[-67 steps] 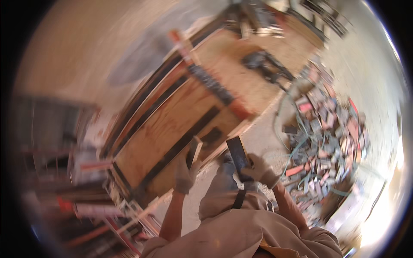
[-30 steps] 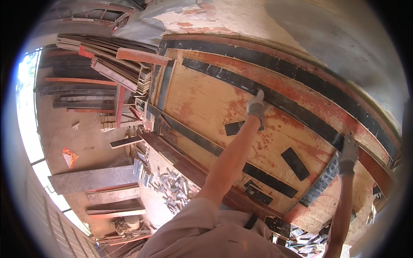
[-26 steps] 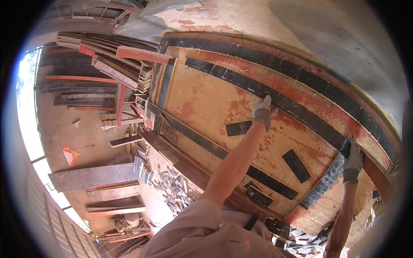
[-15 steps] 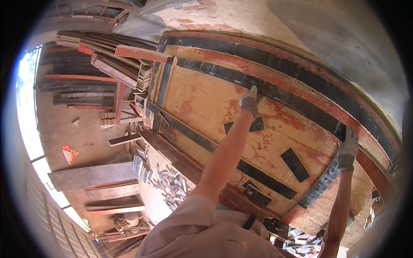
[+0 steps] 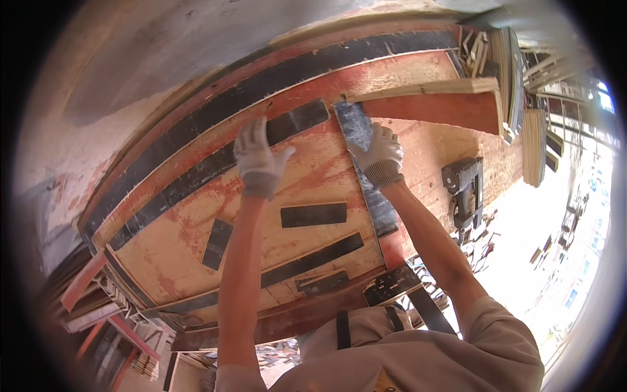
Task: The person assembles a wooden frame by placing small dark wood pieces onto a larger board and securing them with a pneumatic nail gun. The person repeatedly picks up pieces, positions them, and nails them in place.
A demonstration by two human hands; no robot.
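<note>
My left hand [image 5: 260, 153], in a pale knit glove, lies over the long black wooden strip [image 5: 189, 179] with its fingers stretched and thumb out. My right hand [image 5: 379, 157], gloved alike, spans a scuffed dark crosswise strip [image 5: 353, 124], thumb at one edge and curled fingers at the other. That strip's far end sits close to the end of the long strip. Beneath both is a large tan panel [image 5: 196, 235] with red smears. Loose short black pieces, one [image 5: 313, 215] between my arms and another [image 5: 217, 244] left of my left forearm, lie on it.
A black nail gun [image 5: 462, 189] lies to the right of my right forearm. A thick red-faced board [image 5: 431, 111] stands beyond my right hand. Stacked boards [image 5: 534, 147] are at the far right, more timber [image 5: 91, 313] at the lower left. A wall borders the far side.
My view has swung to the right. My left hand has shifted rightward along the long strip, and my right hand has gone from the corner onto the crosswise strip.
</note>
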